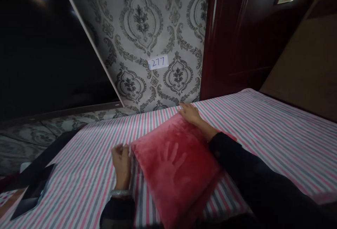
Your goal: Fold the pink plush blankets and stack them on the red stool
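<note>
A red plush cloth (171,165), flat and roughly square like a folded cover, lies tilted on the striped sheet in front of me. A pale handprint is pressed into its nap. Along its near right side a lower layer shows. My left hand (121,160) is just left of the cloth's left corner, fingers curled in, with nothing visible between them. At the far corner, my right hand (190,113) lies with fingers stretched out over the cloth's edge and the sheet. My right sleeve hides part of the cloth's right side.
The pink, grey and white striped sheet (263,123) covers the surface. A dark flat object (33,194) lies at left. A large black screen (52,53) hangs on the patterned wall (142,21), beside a paper label (158,62) reading 277. Dark red wood panelling (231,39) stands right.
</note>
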A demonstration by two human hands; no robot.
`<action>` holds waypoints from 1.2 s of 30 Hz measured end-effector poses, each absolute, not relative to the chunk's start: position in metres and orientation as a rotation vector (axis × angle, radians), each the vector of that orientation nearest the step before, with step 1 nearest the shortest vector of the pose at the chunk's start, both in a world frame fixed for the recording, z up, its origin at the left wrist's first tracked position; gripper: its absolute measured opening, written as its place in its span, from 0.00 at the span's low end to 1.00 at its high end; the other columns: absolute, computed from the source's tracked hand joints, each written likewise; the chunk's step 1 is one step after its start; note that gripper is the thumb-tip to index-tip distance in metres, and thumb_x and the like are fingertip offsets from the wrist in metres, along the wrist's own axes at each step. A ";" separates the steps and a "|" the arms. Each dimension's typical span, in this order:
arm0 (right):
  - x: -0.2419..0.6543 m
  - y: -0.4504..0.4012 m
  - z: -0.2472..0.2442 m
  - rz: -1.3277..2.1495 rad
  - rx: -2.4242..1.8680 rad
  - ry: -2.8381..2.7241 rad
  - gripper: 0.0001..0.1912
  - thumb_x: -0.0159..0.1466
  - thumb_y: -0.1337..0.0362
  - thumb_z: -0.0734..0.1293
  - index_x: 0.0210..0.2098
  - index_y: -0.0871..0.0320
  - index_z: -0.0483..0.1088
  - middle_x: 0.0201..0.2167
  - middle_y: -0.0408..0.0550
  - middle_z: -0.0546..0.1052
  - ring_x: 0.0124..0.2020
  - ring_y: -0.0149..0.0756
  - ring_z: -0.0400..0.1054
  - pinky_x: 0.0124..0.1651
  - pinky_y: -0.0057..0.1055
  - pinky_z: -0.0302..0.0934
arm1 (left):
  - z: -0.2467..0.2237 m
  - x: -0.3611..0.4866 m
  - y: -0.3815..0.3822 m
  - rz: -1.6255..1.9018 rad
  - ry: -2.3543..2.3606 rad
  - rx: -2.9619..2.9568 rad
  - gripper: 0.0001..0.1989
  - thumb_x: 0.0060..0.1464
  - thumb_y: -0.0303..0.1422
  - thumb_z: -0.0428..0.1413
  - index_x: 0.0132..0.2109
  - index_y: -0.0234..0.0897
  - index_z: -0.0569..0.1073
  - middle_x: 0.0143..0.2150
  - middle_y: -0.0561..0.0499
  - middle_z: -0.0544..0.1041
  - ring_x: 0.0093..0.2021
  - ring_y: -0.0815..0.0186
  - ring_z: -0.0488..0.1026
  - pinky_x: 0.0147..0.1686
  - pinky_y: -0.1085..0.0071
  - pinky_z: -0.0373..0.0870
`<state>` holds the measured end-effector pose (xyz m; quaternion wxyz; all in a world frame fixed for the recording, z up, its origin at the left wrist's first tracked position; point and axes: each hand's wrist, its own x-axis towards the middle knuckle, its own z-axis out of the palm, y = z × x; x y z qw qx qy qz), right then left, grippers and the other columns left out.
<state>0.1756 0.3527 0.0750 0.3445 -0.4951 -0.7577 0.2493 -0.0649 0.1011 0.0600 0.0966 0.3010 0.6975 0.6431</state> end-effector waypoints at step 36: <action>0.273 0.216 0.008 0.060 -1.516 -2.164 0.30 0.74 0.52 0.56 0.72 0.51 0.60 0.75 0.51 0.55 0.75 0.54 0.43 0.72 0.60 0.36 | 0.029 0.054 0.064 0.347 1.870 2.565 0.32 0.66 0.46 0.52 0.74 0.49 0.58 0.77 0.44 0.53 0.76 0.39 0.46 0.67 0.30 0.46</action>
